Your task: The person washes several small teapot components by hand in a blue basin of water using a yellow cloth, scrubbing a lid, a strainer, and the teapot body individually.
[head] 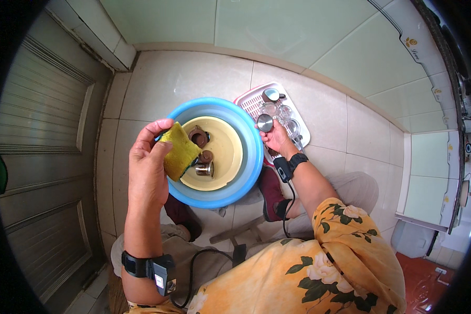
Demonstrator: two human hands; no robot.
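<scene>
My left hand [151,153] grips a yellow sponge [179,152] with a dark green edge, held above the left side of a blue basin [254,157]. In my right hand [276,137] is a small round metal cap or cup [265,123], over the near part of a white slotted tray [248,103]. Inside the blue basin sits a cream bowl [229,157]. A brown ring-shaped part [198,137], a smaller brown piece [206,156] and a shiny cylindrical container [205,169] lie in the bowl. The sponge hides the bowl's left rim.
On the tray stand a dark cup [272,94] with a pale interior and several clear glass pieces [285,111]. Cabinet fronts [267,31] rise beyond the tiled floor [188,74]; a panelled door [47,129] is at left. A wooden stool [239,231] shows between my legs.
</scene>
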